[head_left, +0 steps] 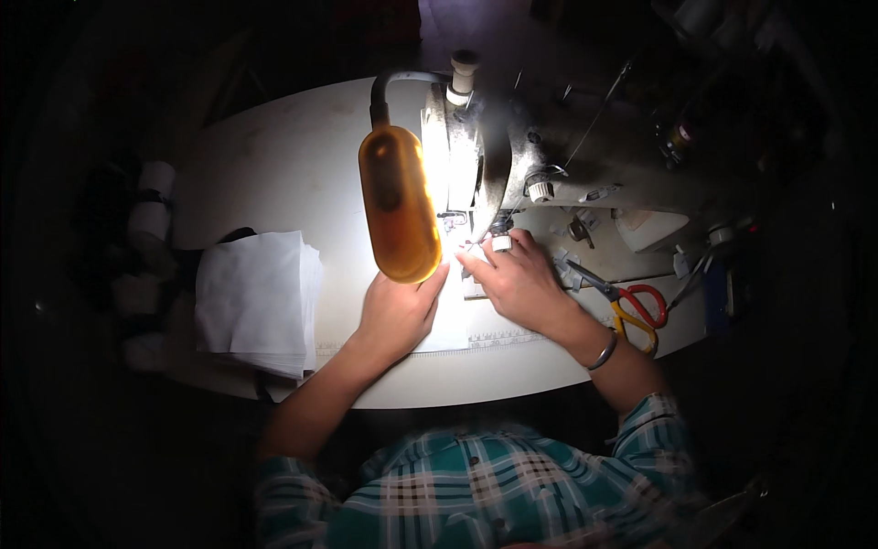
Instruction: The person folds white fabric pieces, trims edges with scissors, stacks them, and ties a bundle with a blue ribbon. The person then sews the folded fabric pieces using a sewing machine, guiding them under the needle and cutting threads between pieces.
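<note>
A piece of white cloth [445,325] lies under the presser foot [452,220] of a sewing machine [512,156], washed out by bright light. My left hand [395,317] rests at the cloth's left edge, its thumb against it; the lamp hides its other fingers. Close to the needle, my right hand [521,285] has its thumb and bent fingers drawn together at the cloth's right side. A metal bangle [604,350] circles my right wrist.
An amber lamp [400,203] on a bent neck hangs above my left hand. Stacked white cloth pieces [251,293] lie at left. Scissors [631,306] with red and yellow handles lie beside my right wrist. A measuring scale [512,338] runs along the table's front.
</note>
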A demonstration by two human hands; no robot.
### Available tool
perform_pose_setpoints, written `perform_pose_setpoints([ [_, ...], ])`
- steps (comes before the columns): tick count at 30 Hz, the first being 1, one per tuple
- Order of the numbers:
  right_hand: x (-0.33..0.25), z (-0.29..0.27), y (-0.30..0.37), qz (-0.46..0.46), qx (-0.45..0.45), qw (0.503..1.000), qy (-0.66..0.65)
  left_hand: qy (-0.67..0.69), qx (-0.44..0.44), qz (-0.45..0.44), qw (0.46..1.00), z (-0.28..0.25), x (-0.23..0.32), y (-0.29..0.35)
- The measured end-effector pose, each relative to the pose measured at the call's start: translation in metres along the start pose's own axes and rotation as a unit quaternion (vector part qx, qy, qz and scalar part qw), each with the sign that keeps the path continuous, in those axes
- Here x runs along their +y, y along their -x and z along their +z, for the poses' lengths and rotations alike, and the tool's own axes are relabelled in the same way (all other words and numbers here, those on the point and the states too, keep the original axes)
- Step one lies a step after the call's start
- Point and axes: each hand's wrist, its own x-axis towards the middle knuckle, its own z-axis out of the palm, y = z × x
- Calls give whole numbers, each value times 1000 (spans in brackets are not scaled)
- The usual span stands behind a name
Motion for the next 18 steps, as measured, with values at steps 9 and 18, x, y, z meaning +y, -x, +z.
perform_pose_setpoints([
  [9,-1,-6,-3,1,-18,1000,-15,21,15,45,999,-5,-3,2],
  [18,1,-7,-1,15,-63,998,-27,18,26,39,999,-6,-4,-2],
])
